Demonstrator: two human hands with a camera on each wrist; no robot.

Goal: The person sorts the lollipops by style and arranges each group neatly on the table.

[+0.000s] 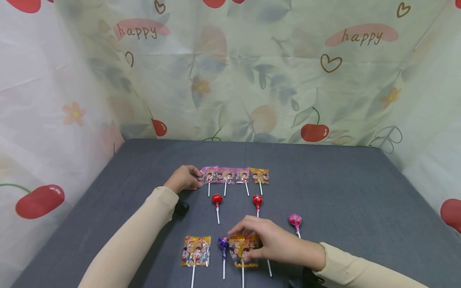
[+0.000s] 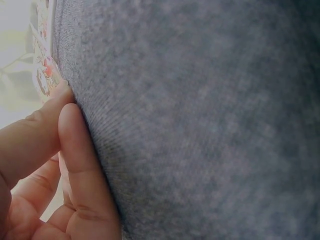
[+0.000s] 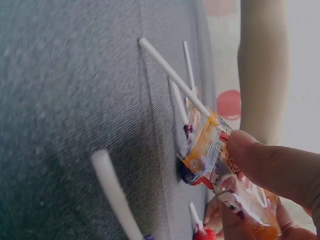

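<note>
My left hand [image 1: 183, 179] is at the left end of the back row, its thumb and finger pinching the edge of a pink-wrapped lollipop [image 1: 209, 175]. In the left wrist view only a strip of that wrapper [image 2: 46, 75] shows beyond the fingertips. Nearer the front, my right hand [image 1: 275, 242] grips a lollipop in a flat orange wrapper [image 1: 238, 254] between thumb and fingers. Its white stick [image 3: 172, 75] points away from the palm in the right wrist view. A purple lollipop [image 1: 223, 242] lies just left of it, and another stick [image 1: 269, 268] pokes out below the hand.
Two more pink packets [image 1: 226, 175] and an orange packet [image 1: 260, 175] continue the back row. Two red lollipops [image 1: 217, 199] lie mid-table, a pink one [image 1: 295, 219] to the right, and another orange-wrapped one [image 1: 196, 250] front left. A printed curtain [image 1: 252, 80] surrounds the grey table [image 1: 342, 192].
</note>
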